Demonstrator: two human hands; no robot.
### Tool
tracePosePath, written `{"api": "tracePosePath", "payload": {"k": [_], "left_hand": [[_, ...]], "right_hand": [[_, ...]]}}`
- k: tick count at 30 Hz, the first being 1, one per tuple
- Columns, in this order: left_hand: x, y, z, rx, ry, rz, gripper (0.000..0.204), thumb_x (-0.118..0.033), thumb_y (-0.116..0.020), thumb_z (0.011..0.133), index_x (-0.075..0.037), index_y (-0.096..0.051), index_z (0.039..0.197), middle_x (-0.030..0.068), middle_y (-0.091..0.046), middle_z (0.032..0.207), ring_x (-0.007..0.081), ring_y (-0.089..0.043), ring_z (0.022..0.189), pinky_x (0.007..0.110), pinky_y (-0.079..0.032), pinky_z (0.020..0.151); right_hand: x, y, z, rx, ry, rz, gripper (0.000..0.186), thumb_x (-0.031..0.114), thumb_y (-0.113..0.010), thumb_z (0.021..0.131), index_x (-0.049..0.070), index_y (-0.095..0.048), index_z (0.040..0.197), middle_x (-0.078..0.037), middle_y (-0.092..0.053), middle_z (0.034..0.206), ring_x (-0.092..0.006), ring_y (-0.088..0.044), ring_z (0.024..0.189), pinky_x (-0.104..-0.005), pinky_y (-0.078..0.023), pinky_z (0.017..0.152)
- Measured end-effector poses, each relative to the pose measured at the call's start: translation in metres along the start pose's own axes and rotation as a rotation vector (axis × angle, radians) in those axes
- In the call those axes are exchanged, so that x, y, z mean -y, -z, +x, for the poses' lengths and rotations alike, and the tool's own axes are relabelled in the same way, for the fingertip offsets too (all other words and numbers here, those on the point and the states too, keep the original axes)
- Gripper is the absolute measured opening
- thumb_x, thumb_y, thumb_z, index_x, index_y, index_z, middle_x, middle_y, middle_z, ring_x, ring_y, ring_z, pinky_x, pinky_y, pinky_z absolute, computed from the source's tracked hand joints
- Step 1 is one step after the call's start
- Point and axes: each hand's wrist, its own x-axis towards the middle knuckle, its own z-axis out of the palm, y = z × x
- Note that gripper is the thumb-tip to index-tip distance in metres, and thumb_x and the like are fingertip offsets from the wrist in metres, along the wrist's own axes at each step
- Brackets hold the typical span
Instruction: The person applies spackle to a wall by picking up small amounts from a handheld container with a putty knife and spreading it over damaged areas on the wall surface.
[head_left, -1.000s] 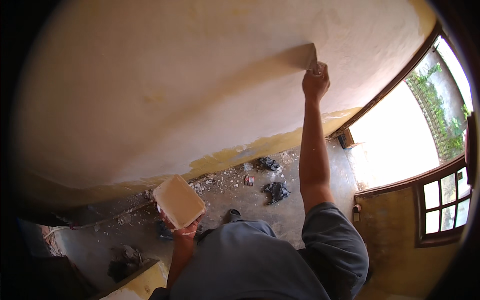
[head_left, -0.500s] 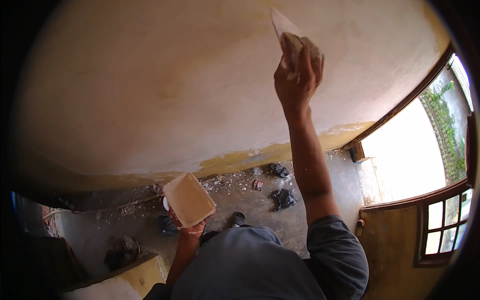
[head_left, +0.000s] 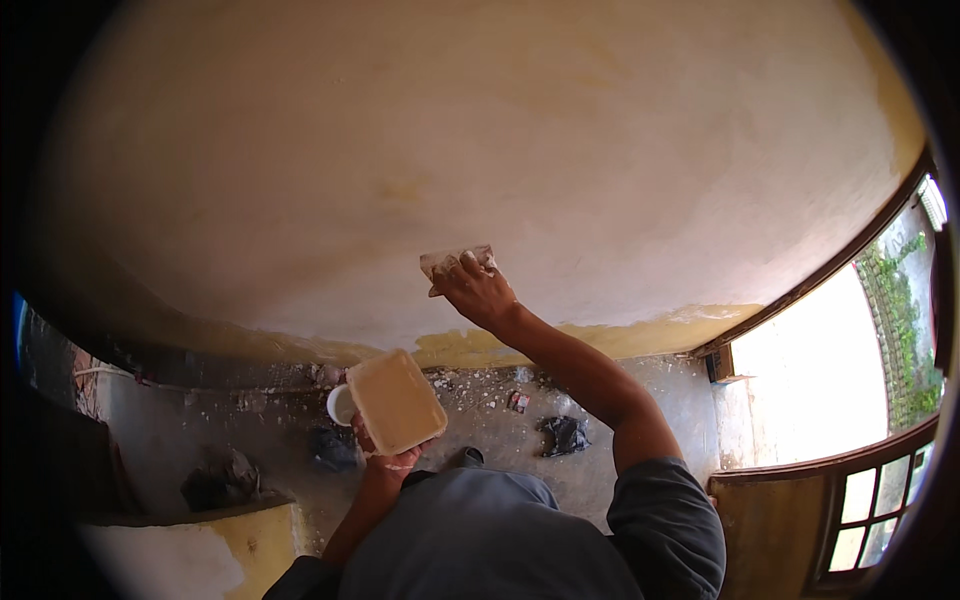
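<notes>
Scraper [head_left: 434, 261] in right fingers [head_left: 469, 263], tray [head_left: 436, 407] in left fingers [head_left: 363, 438]

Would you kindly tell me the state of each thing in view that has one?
Tray, held
Left hand, holding tray
Scraper, held, smeared
Right hand, closed on scraper
Wall, mostly pale, yellow near base
Floor, littered
Black bag, crumpled
Doorway, open

The tray [head_left: 397, 402] rests on your left hand [head_left: 398, 461]; just left of it is a tub [head_left: 340, 406], ahead the wall [head_left: 300, 180], ahead-right your scraper [head_left: 438, 262], and right, on the floor [head_left: 490, 430], a bag [head_left: 564, 436].
</notes>
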Motion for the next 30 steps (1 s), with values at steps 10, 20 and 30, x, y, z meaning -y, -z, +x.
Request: {"api": "tracePosePath", "payload": {"k": [10, 20, 30], "left_hand": [[-0.002, 0.003, -0.010, -0.102, -0.036, 0.070, 0.075, -0.063, -0.049, 0.089, -0.017, -0.036, 0.147, 0.0150, -0.053, 0.137, 0.0428, -0.060, 0.115, 0.066, -0.054, 0.083], [-0.001, 0.016, -0.022, -0.143, -0.017, 0.064, 0.074, -0.062, -0.049, 0.089, -0.016, -0.039, 0.146, 0.0150, -0.054, 0.136, 0.0426, -0.060, 0.116, 0.067, -0.054, 0.083], [-0.010, 0.023, -0.015, -0.147, -0.008, 0.064, 0.072, -0.061, -0.049, 0.088, -0.016, -0.041, 0.144, 0.0151, -0.055, 0.134, 0.0424, -0.059, 0.117, 0.068, -0.054, 0.082]], "right_hand": [[-0.050, 0.100, 0.097, -0.455, -0.245, -0.166, 0.041, 0.015, -0.067, 0.083, 0.019, -0.062, 0.123, -0.007, -0.057, 0.119, -0.0312, -0.056, 0.111, -0.0462, -0.056, 0.079], [-0.031, 0.113, 0.070, -0.500, -0.029, 0.003, 0.047, -0.002, -0.066, 0.078, 0.013, -0.065, 0.122, -0.007, -0.064, 0.115, -0.0284, -0.061, 0.102, -0.0401, -0.053, 0.084], [-0.103, 0.186, 0.140, -0.807, -0.429, -0.042, 0.032, -0.005, -0.062, 0.081, 0.007, -0.068, 0.110, -0.013, -0.067, 0.108, -0.0335, -0.062, 0.099, -0.0414, -0.054, 0.084]]}}
